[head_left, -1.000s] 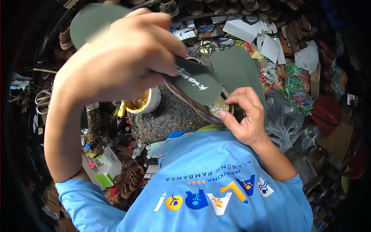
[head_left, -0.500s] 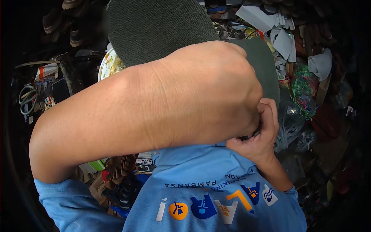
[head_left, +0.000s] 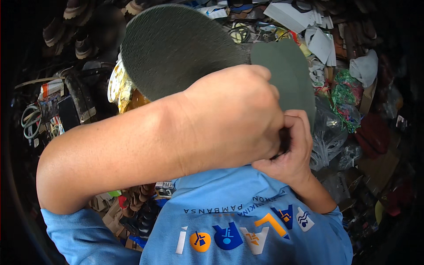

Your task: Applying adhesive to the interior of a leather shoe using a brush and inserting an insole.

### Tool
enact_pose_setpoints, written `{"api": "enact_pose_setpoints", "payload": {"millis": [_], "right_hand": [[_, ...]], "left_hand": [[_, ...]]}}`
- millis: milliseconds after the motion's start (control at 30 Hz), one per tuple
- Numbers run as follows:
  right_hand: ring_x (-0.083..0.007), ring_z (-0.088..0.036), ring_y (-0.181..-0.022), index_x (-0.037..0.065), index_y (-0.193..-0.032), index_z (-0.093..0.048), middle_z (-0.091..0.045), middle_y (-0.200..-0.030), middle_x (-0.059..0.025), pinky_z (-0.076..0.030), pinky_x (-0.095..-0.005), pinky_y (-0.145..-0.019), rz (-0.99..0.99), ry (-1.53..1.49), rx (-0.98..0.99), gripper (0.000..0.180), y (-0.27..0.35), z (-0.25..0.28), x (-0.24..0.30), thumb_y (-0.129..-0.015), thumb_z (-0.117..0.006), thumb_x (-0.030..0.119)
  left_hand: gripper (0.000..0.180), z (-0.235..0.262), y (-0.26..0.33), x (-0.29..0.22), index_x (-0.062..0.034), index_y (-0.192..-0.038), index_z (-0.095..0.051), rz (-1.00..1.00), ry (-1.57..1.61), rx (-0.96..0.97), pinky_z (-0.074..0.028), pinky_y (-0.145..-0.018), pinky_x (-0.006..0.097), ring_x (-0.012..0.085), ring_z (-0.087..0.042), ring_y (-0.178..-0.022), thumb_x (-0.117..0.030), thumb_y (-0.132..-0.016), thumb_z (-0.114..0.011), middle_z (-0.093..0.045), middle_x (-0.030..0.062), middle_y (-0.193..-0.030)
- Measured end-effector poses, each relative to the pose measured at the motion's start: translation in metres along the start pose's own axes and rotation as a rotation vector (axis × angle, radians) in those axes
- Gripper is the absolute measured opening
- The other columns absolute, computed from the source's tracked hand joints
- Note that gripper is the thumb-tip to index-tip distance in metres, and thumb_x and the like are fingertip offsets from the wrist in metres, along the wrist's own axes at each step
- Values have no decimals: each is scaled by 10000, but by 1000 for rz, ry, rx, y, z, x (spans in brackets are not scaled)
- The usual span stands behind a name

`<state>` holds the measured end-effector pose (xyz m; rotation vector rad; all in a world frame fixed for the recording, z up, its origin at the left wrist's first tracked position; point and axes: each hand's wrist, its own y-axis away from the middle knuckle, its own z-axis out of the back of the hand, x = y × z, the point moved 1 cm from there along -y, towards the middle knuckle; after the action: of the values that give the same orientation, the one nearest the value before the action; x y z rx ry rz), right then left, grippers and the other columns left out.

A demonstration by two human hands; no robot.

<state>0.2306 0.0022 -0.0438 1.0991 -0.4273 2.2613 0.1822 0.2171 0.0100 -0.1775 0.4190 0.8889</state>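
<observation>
The left hand [head_left: 240, 115] lies at mid-frame, its forearm coming in from the left edge; it is curled into a fist, back to the camera, with its fingertips hidden, so I cannot tell what they grip; a dark green ribbed insole [head_left: 176, 48] fans out just beyond it in the upper left of centre, its near end out of sight behind the hand; the right hand [head_left: 293, 148], right of centre, touches the fist's edge, its fingers bent and thumb apart from them, a dark gap between; whether it holds anything I cannot tell; a smooth green sole-shaped piece [head_left: 285, 73] lies above both hands; left of the ribbed insole a pale tub [head_left: 115, 81] with amber contents shows partly; dark shoes [head_left: 84, 46] fill the upper left; white sheets [head_left: 291, 17], green netting [head_left: 346, 92] and a clear plastic bag [head_left: 327, 141] lie toward the right; a blue T-shirt [head_left: 207, 190] fills the lower centre.
</observation>
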Motion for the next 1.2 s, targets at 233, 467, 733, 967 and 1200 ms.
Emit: {"api": "enact_pose_setpoints", "payload": {"millis": [233,467,733,967,1200], "right_hand": [[-264,-618,-722,69,-1029,-612,-546,-1018,-132,-519,-361,-565,-25,-3,74,534,1,2,1,-615,-917,211],[-218,-621,-874,99,-912,-669,-556,-912,-82,-508,-394,-762,613,138,64,311,-27,41,12,-684,-853,202],[-174,-620,-798,132,-689,-629,-578,-611,19,-395,-386,-782,898,555,603,103,-49,19,15,-766,-654,196],[-186,-664,-683,104,-705,-626,-616,-599,-21,-415,-382,-703,866,499,625,96,-49,19,18,-774,-638,169],[-217,-682,-616,73,-791,-632,-675,-617,-54,-425,-413,-669,782,549,449,87,-35,-25,48,-794,-653,158]], "left_hand": [[142,0,-2,-4,-182,-606,-726,60,-43,10,-480,-769,317,174,-628,-849,-291,-670,-663,-666,-59,-720],[145,-3,-5,-5,-144,-597,-704,75,-123,2,-490,-782,339,183,-641,-863,-269,-662,-668,-673,-38,-721],[85,-4,0,6,-130,-674,-718,104,-163,-30,-494,-815,367,231,-635,-859,-211,-670,-692,-684,-3,-759],[375,38,44,0,-57,-1118,-748,438,15,-791,-507,-780,280,152,-602,-821,-52,-753,-834,-664,41,-956],[248,-15,68,-7,3,-1088,-715,1101,870,-937,-489,-652,194,38,-582,-730,3,-856,-800,-658,-21,-839]]}}
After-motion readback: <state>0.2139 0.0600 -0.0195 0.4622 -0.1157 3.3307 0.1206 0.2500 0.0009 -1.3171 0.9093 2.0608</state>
